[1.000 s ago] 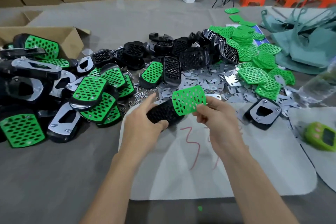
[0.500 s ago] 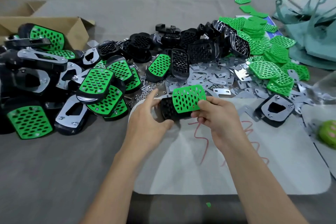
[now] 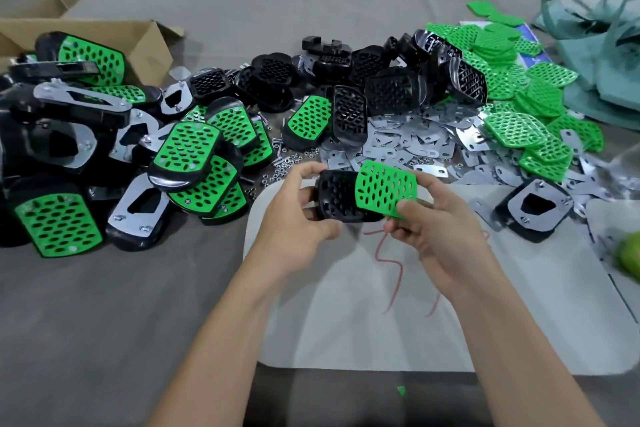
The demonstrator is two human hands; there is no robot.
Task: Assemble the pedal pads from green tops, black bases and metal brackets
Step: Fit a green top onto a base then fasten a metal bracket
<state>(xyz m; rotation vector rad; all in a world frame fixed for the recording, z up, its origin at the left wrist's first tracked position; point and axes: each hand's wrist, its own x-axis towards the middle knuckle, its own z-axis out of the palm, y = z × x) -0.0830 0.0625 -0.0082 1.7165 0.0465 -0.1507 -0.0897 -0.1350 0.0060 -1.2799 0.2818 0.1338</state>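
My left hand grips a black base by its left end, above the white mat. My right hand pinches a perforated green top at its lower right corner; the top overlaps the right half of the base. Loose green tops are heaped at the right, black bases at the centre back, and flat metal brackets lie spread in front of them.
Finished pads pile up on the left beside an open cardboard box. Small nuts and screws lie scattered near the mat. One pad with a bracket lies face-down at right. Teal fabric sits at far right.
Both hands have lifted the base and green top slightly off the mat, and the left hand's fingers have curled over the base's left end. The view has shifted.
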